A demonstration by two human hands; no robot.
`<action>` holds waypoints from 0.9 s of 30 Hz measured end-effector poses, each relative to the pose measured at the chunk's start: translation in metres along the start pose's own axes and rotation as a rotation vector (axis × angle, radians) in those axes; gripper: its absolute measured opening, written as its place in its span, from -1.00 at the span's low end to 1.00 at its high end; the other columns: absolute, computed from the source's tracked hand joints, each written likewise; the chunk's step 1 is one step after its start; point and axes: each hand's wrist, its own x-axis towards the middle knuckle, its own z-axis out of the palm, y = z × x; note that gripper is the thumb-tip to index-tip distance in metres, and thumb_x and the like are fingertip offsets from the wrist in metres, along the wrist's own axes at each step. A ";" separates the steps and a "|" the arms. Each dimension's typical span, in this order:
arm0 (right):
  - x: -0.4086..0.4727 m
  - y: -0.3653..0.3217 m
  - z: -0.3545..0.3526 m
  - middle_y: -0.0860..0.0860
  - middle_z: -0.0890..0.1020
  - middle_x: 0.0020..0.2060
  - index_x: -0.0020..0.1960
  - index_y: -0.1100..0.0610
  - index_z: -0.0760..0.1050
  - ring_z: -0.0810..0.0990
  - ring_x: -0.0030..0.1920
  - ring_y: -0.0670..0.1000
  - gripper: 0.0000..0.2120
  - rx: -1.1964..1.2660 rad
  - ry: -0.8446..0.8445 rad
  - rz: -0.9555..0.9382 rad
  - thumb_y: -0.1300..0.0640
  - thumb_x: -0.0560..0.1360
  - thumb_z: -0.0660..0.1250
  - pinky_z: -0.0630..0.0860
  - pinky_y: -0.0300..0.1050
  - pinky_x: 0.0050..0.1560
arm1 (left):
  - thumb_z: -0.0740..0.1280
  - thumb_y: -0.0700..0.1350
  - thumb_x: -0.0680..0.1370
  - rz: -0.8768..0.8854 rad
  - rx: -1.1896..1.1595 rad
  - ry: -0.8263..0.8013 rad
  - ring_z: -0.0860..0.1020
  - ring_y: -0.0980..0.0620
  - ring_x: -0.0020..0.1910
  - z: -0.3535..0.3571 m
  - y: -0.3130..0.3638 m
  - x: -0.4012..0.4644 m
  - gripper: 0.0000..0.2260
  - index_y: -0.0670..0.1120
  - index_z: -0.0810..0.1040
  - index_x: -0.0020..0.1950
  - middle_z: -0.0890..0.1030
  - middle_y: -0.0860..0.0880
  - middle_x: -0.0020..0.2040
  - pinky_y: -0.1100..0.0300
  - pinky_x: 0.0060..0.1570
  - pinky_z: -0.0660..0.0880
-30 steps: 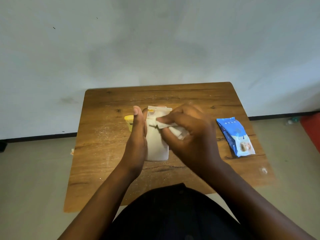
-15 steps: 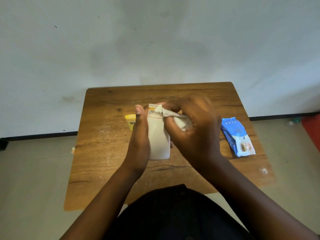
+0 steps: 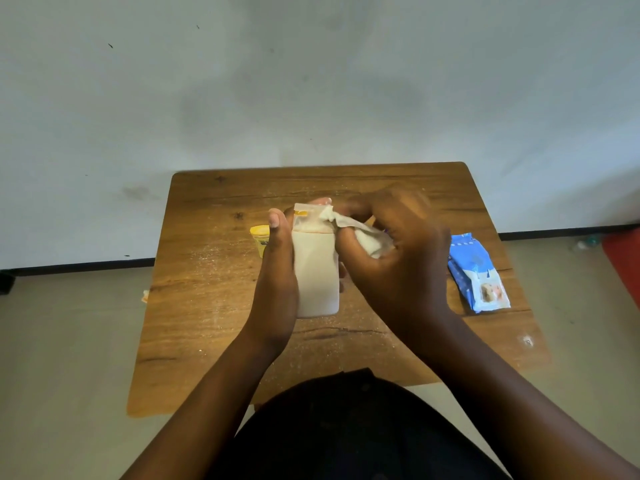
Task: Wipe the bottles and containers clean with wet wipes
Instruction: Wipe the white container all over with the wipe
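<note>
1. The work is mid-way on one item: a white bottle [image 3: 317,271] is held up over the middle of the wooden table [image 3: 207,306], at the centre of the frame.
2. The left hand [image 3: 277,275] grips the bottle along its left side, thumb pointing up the near edge and fingertips just showing round the far side.
3. The right hand [image 3: 391,258] has its fingers curled round a bunched wet wipe [image 3: 360,233], pressing it against the bottle's upper right part near the cap; the hand is a little blurred.
4. Judging by where the wipe sits, the top of the bottle is being cleaned; whether the lower body is already done I cannot tell.
5. A small yellow container [image 3: 260,239] stands on the table just left of the left hand, partly hidden by it. It looks untouched, so it probably remains to be wiped.
6. The blue pack of wipes [image 3: 476,271] lies at the right of the table, well apart from the hands, ready for a fresh wipe.
</note>
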 end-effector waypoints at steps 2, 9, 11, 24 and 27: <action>-0.005 -0.001 0.001 -0.02 0.70 -0.12 -0.02 0.10 0.70 0.56 -0.10 -0.01 -0.86 0.001 -0.020 0.001 0.23 0.43 0.50 0.41 -0.15 -0.17 | -0.09 0.37 0.53 0.016 -0.007 -0.009 0.74 -0.03 -0.01 0.000 0.000 0.000 -0.38 0.14 0.55 0.35 0.76 -0.02 0.07 0.06 -0.14 0.68; -0.030 -0.010 0.005 -0.02 0.68 -0.13 -0.02 0.08 0.69 0.60 -0.09 0.03 -0.90 0.079 -0.253 -0.107 0.14 0.46 0.50 0.53 0.09 -0.17 | -0.13 0.28 0.64 0.053 -0.026 -0.017 0.68 -0.09 0.22 -0.002 -0.001 0.005 -0.34 0.00 0.49 0.51 0.70 -0.14 0.26 0.12 0.09 0.63; -0.017 -0.008 0.003 -0.02 0.70 -0.14 -0.04 0.09 0.70 0.60 -0.10 0.03 -0.91 0.069 -0.176 -0.083 0.16 0.45 0.51 0.53 0.07 -0.18 | -0.16 0.25 0.67 0.071 0.007 -0.026 0.69 -0.05 0.23 -0.001 0.001 0.005 -0.38 0.05 0.47 0.52 0.69 -0.07 0.29 0.09 0.11 0.65; -0.013 -0.011 0.008 0.00 0.70 -0.12 -0.03 0.12 0.72 0.63 -0.08 0.03 -0.85 0.100 -0.097 -0.061 0.25 0.42 0.53 0.54 0.04 -0.14 | -0.13 0.19 0.71 0.123 -0.001 -0.097 0.60 -0.05 0.38 0.004 -0.001 0.009 -0.48 0.15 0.31 0.62 0.60 -0.07 0.43 0.03 0.34 0.55; 0.009 -0.005 0.003 -0.01 0.71 -0.14 -0.04 0.13 0.71 0.63 -0.13 0.04 -0.87 0.096 0.034 -0.018 0.27 0.43 0.52 0.53 0.05 -0.18 | -0.03 0.27 0.68 0.100 0.038 -0.061 0.64 0.05 0.30 0.006 -0.004 0.008 -0.50 0.18 0.46 0.51 0.66 0.02 0.35 0.08 0.28 0.56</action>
